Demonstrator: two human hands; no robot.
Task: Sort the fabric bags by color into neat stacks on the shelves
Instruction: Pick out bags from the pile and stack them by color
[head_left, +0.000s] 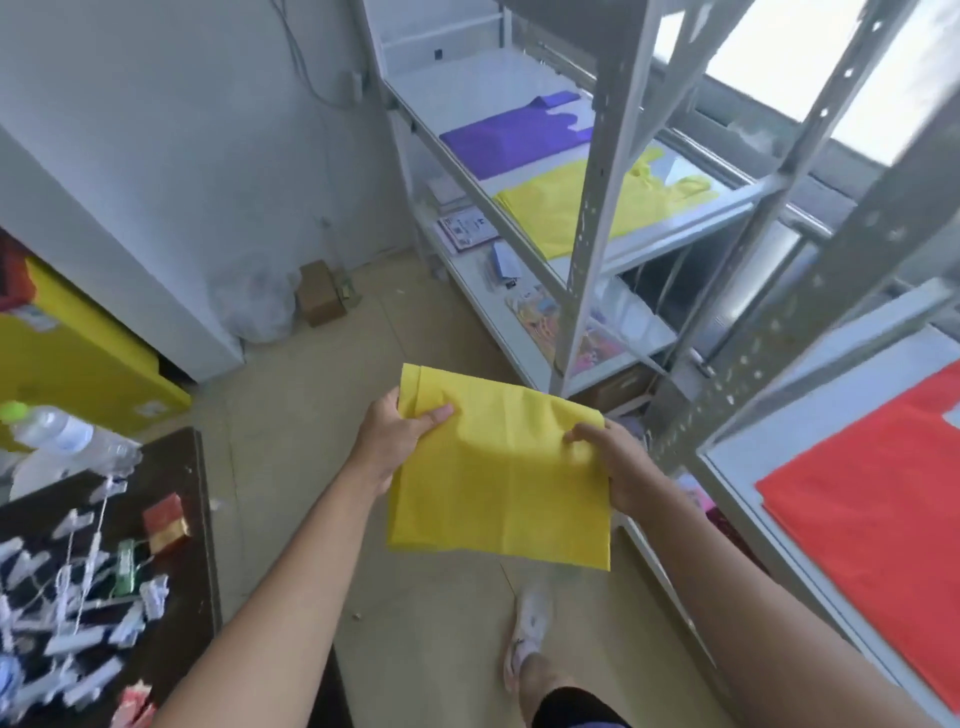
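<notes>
Folded yellow bag (498, 467) was held in the air over the tan floor (291, 467), between the dark table (176, 467) and the shelf racks. It was folded to a near-square, so no long axis could be fixed. The far edge ran from the left down toward the right. The near edge hung free toward the person.

- Left hand (395, 441): the far-left corner was pinched, with the thumb on top and the fingers hidden beneath.
- Right hand (618, 467): the fingers were curled over the right edge near the far-right corner, gripping it.
- Material: a matte, thin fabric with soft creases at the middle. A narrow folded strip was seen along the left edge.

On the far rack, a purple bag (509, 140) and a yellow bag (550, 208) were laid flat just beside each other on one white shelf (447, 88). Their handle ends pointed toward the window side. Both were partly crossed by a grey perforated metal upright (597, 208).

On the near rack at the right, a red bag (872, 493) was laid flat. Bare white shelf surface (748, 457) was noted along its left side.

A strip of open floor lay ahead of the held bag, running toward the far rack. A clear plastic bottle (67, 434) was lying on the table's far end.
</notes>
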